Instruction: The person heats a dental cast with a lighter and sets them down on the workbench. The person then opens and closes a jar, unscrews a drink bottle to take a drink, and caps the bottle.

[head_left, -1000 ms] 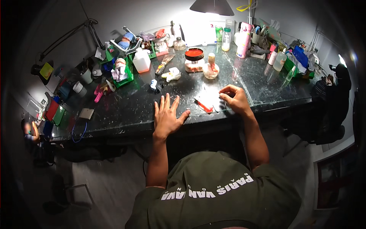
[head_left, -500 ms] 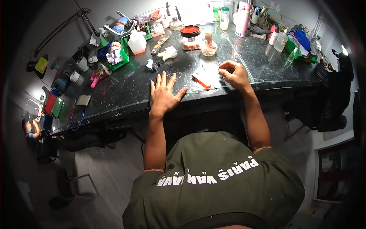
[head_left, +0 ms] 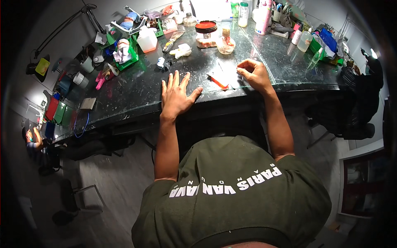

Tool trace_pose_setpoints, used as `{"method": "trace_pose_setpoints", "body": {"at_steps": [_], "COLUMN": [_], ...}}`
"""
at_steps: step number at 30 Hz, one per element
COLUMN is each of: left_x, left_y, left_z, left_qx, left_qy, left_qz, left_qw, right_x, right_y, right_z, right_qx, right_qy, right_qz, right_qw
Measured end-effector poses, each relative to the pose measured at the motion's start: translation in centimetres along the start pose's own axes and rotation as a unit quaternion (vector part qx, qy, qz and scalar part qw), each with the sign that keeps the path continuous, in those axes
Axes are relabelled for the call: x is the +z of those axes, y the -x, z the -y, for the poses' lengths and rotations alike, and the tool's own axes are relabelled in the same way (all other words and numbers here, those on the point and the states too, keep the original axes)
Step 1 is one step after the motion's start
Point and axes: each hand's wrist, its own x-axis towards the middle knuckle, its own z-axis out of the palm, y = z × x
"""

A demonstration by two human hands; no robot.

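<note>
My left hand (head_left: 177, 96) lies flat on the dark worktable (head_left: 132, 97) near its front edge, fingers spread and holding nothing. Thumb and forefinger of my right hand (head_left: 256, 75) are pinched together low over the table; whatever is between them is too small to make out. Between my hands, closer to the right one, lies a slim orange-red tool (head_left: 218, 82) on a brightly lit patch. Beyond the left fingers sit a small white-and-blue piece (head_left: 160, 63) and a black crumpled bit (head_left: 167, 65). Farther back is a lumpy whitish piece (head_left: 182, 51).
A jar with a red-topped lid (head_left: 206, 28) and a round glass pot (head_left: 226, 46) stand beyond my hands. A white bottle (head_left: 147, 40) and a green bin (head_left: 131, 56) are at the left. Bottles and another green bin (head_left: 331, 60) crowd the right.
The whole view has shifted slightly, with the table a little higher in the picture. Both hands keep nearly the same pose and place on the table.
</note>
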Motion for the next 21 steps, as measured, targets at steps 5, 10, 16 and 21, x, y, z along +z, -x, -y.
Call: {"method": "trace_pose_setpoints", "body": {"at_steps": [5, 10, 16, 21], "left_x": [0.03, 0.07, 0.02, 0.23], "left_y": [-0.05, 0.04, 0.14, 0.06], "left_z": [0.03, 0.01, -0.07, 0.02], "left_qx": [0.006, 0.000, 0.003, 0.002], "left_qy": [0.011, -0.004, -0.004, -0.002], "left_qz": [-0.004, -0.001, -0.013, -0.010], "left_qw": [1.000, 1.000, 1.000, 1.000], "right_x": [-0.04, -0.12, -0.25, -0.27], "right_y": [-0.08, 0.03, 0.19, 0.17], "right_z": [-0.34, -0.04, -0.09, -0.17], "right_qx": [-0.007, -0.008, -0.010, -0.014], "right_qy": [0.006, 0.015, 0.014, 0.031], "right_qz": [-0.004, -0.001, 0.004, 0.003], "right_qw": [1.000, 1.000, 1.000, 0.999]}}
